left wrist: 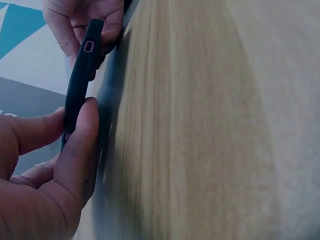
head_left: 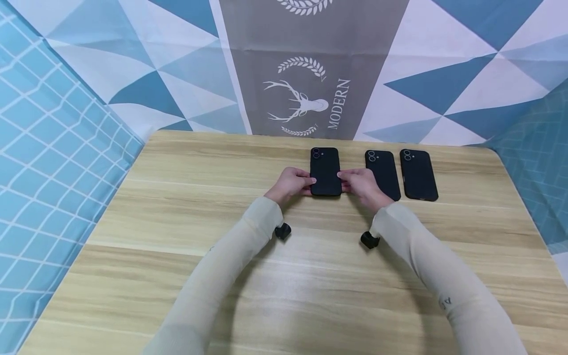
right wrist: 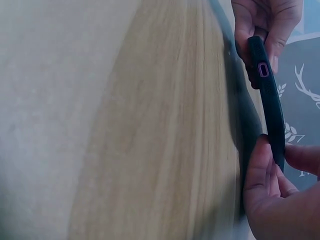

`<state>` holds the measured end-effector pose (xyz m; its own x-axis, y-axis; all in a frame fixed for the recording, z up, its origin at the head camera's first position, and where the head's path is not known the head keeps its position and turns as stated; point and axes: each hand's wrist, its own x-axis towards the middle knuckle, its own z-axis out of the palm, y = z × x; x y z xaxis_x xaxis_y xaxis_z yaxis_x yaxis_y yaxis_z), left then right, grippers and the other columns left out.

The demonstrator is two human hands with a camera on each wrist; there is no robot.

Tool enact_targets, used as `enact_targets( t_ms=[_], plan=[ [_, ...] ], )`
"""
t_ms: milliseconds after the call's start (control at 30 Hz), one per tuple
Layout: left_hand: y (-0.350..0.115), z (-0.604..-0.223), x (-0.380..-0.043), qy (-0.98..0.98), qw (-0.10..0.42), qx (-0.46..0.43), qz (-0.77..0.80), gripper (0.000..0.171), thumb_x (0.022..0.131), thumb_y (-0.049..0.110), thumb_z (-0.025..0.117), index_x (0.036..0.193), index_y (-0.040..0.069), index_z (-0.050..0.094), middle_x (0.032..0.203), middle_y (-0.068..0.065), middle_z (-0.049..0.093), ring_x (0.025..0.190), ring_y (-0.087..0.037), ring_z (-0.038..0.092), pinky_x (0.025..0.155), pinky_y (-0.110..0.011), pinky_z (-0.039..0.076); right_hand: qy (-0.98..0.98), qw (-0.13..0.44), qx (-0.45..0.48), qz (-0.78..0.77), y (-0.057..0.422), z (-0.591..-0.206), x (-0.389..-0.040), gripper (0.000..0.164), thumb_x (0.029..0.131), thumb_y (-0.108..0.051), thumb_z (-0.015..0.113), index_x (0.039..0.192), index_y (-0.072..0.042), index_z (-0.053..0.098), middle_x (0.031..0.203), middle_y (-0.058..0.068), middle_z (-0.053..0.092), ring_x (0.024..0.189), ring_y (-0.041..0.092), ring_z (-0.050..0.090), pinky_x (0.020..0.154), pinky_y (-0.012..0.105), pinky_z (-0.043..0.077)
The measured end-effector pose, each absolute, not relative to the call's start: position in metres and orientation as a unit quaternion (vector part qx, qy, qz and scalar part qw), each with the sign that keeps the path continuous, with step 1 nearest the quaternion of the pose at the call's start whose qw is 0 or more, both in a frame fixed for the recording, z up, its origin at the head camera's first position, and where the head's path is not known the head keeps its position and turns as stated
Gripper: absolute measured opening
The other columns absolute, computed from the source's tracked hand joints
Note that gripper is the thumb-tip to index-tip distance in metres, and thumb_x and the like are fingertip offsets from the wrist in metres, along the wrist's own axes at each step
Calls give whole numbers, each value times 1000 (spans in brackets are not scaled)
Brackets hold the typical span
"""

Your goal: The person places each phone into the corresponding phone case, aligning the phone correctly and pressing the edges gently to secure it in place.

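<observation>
Both hands hold a phone in a black case (head_left: 326,172) by its two long sides, back up, with its paired lens rings at the far left corner. My left hand (head_left: 293,185) pinches the left edge between thumb and fingers. On the opposite edge, my right hand (head_left: 360,185) pinches it the same way. A purple-rimmed port opening (left wrist: 89,46) shows in the near short edge in the left wrist view. The case (right wrist: 270,105) appears edge-on, close over the table, in the right wrist view.
Two similar black-cased phones lie on the wooden table (head_left: 186,207) to the right: a nearer one (head_left: 385,175), partly behind my right hand, and a farther one (head_left: 418,175). A patterned cloth (head_left: 293,44) hangs behind the table's back edge; a blue gridded one (head_left: 53,128) is at left.
</observation>
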<state>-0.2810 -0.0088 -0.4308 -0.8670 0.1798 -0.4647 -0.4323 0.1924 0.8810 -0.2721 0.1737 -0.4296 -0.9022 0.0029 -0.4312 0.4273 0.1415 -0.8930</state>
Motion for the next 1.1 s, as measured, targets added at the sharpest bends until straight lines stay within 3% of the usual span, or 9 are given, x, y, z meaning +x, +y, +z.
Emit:
enact_targets(
  t_ms=[433,733,1100],
  plan=[
    [-13,-433,-284,747,239,-77,615,27,82,6,61,105,-7,56,89,-13,59,60,-11,57,61,-23,55,772,148,167,-594,169,-431,-275,33,86,-19,57,112,0,58,85,0,56,59,4,55,60,18,53],
    [-15,-432,-282,752,216,-80,617,27,78,6,65,102,-5,58,87,-12,60,56,-11,57,55,-23,55,816,145,146,-541,164,-427,-273,31,86,-19,56,112,-3,59,112,12,57,69,6,60,70,24,54],
    [-13,-430,-279,787,184,-62,585,22,78,6,66,97,-4,62,90,-13,62,58,-11,57,56,-23,55,853,130,151,-482,159,-426,-270,29,85,-19,58,110,-6,61,112,10,60,82,16,64,76,29,53]
  ],
)
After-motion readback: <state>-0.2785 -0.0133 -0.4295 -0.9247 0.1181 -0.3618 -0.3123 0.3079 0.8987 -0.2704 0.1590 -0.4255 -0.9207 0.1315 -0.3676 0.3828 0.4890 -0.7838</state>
